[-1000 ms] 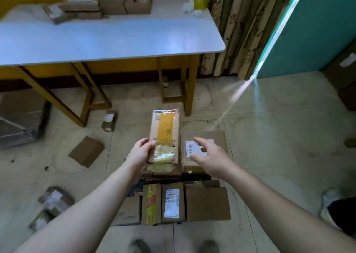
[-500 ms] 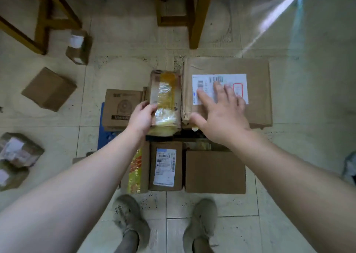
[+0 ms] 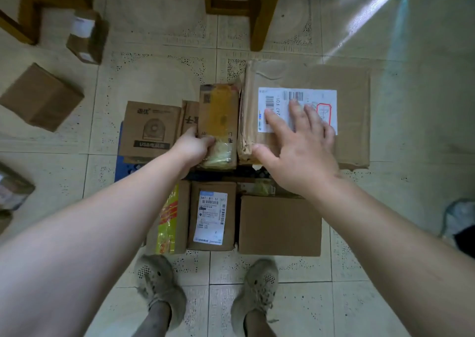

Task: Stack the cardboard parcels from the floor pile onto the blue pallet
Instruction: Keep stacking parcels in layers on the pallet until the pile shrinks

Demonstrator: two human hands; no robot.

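Left hand is gripping the near end of the yellow-taped parcel and setting it in just left of the large labelled parcel, the two sides touching or nearly so. The fingers are clamped round the parcel's end with the thumb on top.

Step in hand, as I'm judging it, is seating this narrow parcel on the stack. Doing it well is meaning sliding it flush against the large labelled parcel, keeping it flat, and letting go only once it's sitting level. What's lying under it is hidden.

Right hand is lying palm-down on the large labelled parcel's white label, fingers straight and spread apart, holding nothing. It's probably bracing that parcel against shifting.

Both forearms are reaching forward and down, left wrist low, right wrist slightly raised.

Blue pallet is showing only as a strip, well left of the large labelled parcel, under the fan-printed box. Loose brown box is waiting on the floor, far left of the large labelled parcel.
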